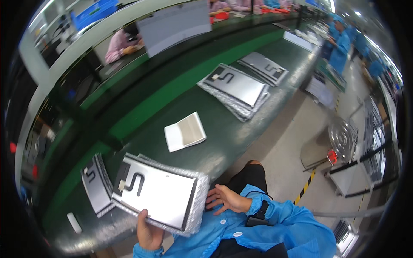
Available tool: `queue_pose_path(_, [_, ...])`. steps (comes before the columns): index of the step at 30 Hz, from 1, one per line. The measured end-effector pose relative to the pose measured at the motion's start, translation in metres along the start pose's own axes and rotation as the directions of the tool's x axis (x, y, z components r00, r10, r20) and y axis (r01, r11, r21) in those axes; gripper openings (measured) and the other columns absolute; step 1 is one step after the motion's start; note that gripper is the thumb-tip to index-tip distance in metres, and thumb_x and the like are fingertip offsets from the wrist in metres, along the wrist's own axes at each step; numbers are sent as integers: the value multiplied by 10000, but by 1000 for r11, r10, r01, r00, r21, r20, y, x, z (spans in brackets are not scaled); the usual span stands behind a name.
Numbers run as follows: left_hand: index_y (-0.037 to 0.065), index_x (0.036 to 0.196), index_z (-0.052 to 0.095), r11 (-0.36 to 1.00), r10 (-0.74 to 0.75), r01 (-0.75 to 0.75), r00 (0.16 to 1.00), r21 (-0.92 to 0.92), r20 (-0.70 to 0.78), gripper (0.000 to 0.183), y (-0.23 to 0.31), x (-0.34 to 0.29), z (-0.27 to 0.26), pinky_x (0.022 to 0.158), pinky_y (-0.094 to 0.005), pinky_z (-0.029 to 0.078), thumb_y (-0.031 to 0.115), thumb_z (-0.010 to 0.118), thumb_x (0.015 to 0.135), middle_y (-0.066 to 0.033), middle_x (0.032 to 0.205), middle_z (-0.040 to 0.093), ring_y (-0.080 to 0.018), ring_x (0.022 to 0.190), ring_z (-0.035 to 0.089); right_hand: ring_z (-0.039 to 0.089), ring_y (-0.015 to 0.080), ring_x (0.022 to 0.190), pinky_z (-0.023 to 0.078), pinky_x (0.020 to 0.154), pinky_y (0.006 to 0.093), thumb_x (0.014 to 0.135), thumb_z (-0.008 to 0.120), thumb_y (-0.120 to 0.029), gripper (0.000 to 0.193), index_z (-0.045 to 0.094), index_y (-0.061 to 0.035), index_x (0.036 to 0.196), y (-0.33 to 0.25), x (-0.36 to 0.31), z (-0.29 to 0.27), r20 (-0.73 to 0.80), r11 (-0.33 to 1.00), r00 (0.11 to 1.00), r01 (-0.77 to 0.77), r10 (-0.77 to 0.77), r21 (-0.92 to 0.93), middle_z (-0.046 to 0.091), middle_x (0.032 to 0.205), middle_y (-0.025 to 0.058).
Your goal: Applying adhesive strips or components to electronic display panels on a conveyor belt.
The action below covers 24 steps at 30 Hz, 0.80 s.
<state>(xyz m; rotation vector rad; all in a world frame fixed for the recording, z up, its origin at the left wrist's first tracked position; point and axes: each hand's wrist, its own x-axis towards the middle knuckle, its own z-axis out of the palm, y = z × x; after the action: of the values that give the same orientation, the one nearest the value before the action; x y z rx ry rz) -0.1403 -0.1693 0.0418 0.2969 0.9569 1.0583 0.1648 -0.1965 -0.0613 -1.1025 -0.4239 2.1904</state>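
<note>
My left hand (148,232) grips the near edge of a stack of flat silver panels (161,195), each with a black S-shaped strip and a black border. The stack rests on the front edge of the dark green bench (223,129), tilted toward me. My right hand (226,198) lies against the stack's right edge, fingers spread and touching its silver rim. Both arms wear blue sleeves, and a black strap circles the right wrist.
Another silver panel pile (97,185) lies to the left, and two more piles (238,88) (264,68) sit farther along the bench. A white folded sheet (186,131) lies mid-bench. A round metal stool (342,137) stands right. People in blue and pink work nearby.
</note>
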Motion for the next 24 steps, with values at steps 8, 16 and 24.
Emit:
queue_pose_path(8, [33, 1453, 466, 986, -73, 56, 992, 154, 106, 663, -17, -19, -11, 1103, -516, 398, 481, 597, 981, -162, 1448, 531, -284, 1328, 500, 577, 257, 1291, 452, 1115, 427, 1081, 366, -540, 630, 495, -49, 1454, 43, 20, 48, -209, 826, 891, 453, -404, 334, 594, 1425, 101])
queue_pose_path(16, [-30, 1359, 573, 868, 94, -214, 957, 448, 275, 490, 71, -26, -99, 1024, -404, 499, 337, 540, 1037, -197, 1261, 675, -297, 1107, 670, 620, 272, 1230, 525, 1042, 419, 1058, 372, -628, 679, 496, -105, 1474, 35, 26, 39, -200, 764, 863, 503, -463, 403, 612, 1393, 92])
queue_pose_path(24, [-50, 1457, 469, 831, 120, -153, 988, 535, 96, 654, 118, 95, -81, 1165, -402, 350, 413, 592, 1012, -206, 1462, 516, -265, 1384, 466, 647, 224, 1148, 531, 1022, 373, 1055, 381, -644, 708, 514, -89, 1474, 40, 23, 20, -292, 828, 860, 494, -419, 266, 636, 1351, 81])
